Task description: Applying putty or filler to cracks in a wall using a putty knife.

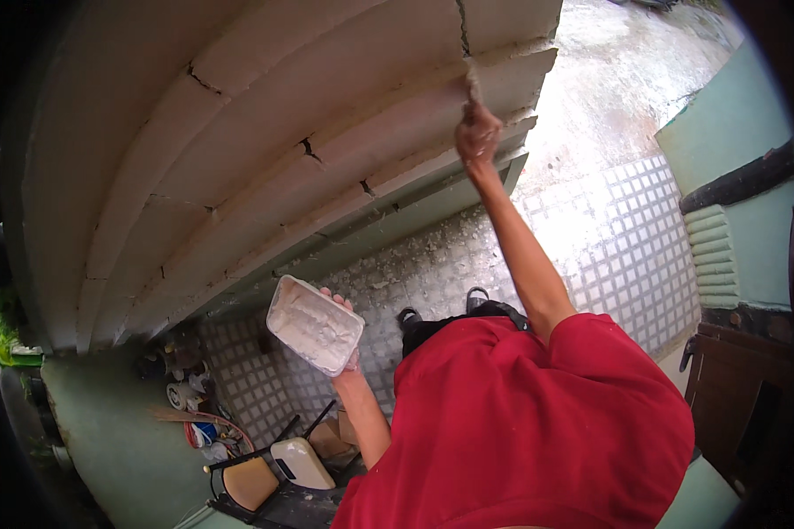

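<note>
My left hand (pixel 353 361) is wrapped around a white rectangular tub (pixel 360 328) from below and behind, fingertips showing at its far rim. Pale, wet-looking plaster (pixel 313 324) coats the inside of the tub. Stretched up and forward, my right hand (pixel 479 134) grips a thin, plaster-smeared putty knife (pixel 474 85), slightly blurred. Its tip is at the lower end of a dark crack (pixel 464 31) in the stepped white moulding (pixel 265 115). Whether the tip touches the surface I cannot tell. Several more cracks and gaps run along the moulding's ridges.
Below is a checkered tile floor (pixel 626 207) spotted with white bits. Chairs (pixel 300 463) and a heap of household items (pixel 185 397) stand at the lower left. A green wall (pixel 732 123) and a brown cabinet (pixel 737 397) are on the right.
</note>
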### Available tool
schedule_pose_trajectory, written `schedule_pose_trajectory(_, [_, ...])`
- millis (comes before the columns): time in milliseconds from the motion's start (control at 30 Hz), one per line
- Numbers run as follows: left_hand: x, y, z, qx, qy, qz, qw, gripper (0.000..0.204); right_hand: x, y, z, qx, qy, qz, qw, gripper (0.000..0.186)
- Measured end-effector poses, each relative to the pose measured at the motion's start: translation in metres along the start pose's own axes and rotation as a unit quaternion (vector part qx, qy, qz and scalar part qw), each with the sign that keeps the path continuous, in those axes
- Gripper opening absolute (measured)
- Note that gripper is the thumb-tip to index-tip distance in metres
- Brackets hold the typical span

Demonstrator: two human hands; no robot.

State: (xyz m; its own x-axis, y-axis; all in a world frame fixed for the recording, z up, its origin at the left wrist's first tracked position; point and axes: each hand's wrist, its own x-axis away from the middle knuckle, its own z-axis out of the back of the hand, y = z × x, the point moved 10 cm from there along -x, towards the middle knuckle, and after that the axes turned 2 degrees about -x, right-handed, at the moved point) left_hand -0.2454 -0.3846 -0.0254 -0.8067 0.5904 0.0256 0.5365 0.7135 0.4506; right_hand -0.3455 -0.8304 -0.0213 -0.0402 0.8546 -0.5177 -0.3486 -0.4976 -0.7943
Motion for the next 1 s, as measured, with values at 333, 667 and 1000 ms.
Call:
schedule_pose_trajectory(333, [-0.016, -0.012, -0.014, 0.013, -0.042, 0.027, 0.999, 0.061, 0.045, -0.048, -0.002, -0.130, -0.025, 0.054, 0.990, 0.056])
schedule_pose_trajectory(667, [-0.020, -0.014, -0.015, 0.042, -0.062, 0.041, 0.996, 0.061, 0.006, -0.017, 0.011, -0.062, 0.006, 0.041, 0.997, 0.070])
schedule_pose_trajectory(1000, [-0.024, -0.013, -0.017, 0.041, -0.060, 0.049, 0.996, 0.061, 0.053, -0.035, -0.007, -0.159, -0.098, 0.030, 0.982, 0.060])
